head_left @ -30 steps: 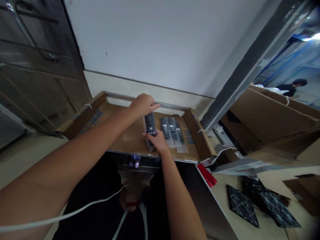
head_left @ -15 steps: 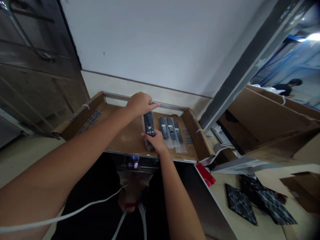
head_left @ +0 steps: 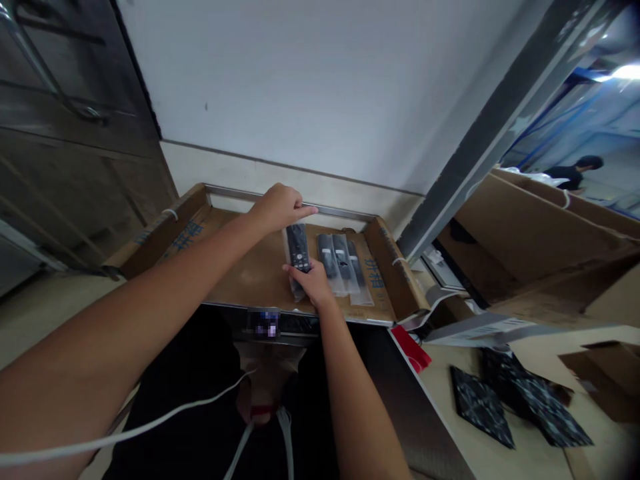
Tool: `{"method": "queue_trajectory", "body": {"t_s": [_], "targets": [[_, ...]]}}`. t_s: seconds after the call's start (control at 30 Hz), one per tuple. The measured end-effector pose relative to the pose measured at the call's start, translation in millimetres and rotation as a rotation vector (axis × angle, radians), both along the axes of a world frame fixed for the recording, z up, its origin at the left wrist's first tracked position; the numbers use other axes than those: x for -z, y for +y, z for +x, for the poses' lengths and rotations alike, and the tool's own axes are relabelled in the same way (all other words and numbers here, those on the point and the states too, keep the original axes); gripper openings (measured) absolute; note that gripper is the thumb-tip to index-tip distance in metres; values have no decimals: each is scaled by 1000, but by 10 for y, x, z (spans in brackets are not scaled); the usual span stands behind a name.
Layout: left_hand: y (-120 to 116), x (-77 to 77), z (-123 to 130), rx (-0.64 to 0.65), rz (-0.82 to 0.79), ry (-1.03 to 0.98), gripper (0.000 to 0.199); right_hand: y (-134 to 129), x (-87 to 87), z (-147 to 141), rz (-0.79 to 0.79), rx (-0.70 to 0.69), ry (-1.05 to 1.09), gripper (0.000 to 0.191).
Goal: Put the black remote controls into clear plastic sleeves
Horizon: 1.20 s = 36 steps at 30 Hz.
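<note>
A black remote control (head_left: pixel 299 250) in a clear plastic bag is held over the cardboard-lined tray, its button side facing up. My right hand (head_left: pixel 315 283) grips its lower part, thumb across the front. At the upper end, my left hand (head_left: pixel 280 207) is closed at the top of the bag, thumb stretched to the right; its curled fingers are partly hidden. Just right of my hands, several bagged remote controls (head_left: pixel 343 263) lie side by side on the cardboard (head_left: pixel 245 270).
Raised cardboard sides (head_left: pixel 400 273) border the tray, with a white wall (head_left: pixel 300 87) behind it. At the right stands a large cardboard box (head_left: pixel 545 247); dark patterned packages (head_left: pixel 480 403) lie below. A white cable (head_left: pixel 175 410) crosses my lap. Another person (head_left: pixel 575 173) is far off.
Almost nothing differs. Both hands keep their places on the bagged remote control, with only a very slight shift of the left hand and the view.
</note>
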<state>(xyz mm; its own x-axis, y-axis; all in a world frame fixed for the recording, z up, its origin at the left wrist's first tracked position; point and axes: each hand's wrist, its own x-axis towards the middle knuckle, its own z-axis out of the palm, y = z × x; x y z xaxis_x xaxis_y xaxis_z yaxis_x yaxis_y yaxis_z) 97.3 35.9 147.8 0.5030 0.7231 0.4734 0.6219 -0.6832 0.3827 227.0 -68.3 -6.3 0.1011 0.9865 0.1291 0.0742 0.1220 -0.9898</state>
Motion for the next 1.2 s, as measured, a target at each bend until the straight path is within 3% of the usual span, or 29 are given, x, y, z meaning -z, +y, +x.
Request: {"method": "queue_trajectory", "body": {"t_s": [0.1,0.2,0.4,0.53,0.7,1.2], "targets": [[-12,11,-46,33,-5,-82,41,-1,1,-3,-13,2,30,43],[-47,-14,-130,149,-47,-116,30,5,16,-3,-26,19,57,44],[-89,-186,-321,315,-160,82,19,18,40,-3,-38,14,27,45],[-59,-293,-378,302,-231,224,23,10,25,-4,-26,10,-11,45],[-21,-352,-434,300,-287,252,38,-8,10,-3,-28,-13,-2,44],[6,-302,-451,264,-318,171,40,-7,6,-5,-45,-18,17,42]]}}
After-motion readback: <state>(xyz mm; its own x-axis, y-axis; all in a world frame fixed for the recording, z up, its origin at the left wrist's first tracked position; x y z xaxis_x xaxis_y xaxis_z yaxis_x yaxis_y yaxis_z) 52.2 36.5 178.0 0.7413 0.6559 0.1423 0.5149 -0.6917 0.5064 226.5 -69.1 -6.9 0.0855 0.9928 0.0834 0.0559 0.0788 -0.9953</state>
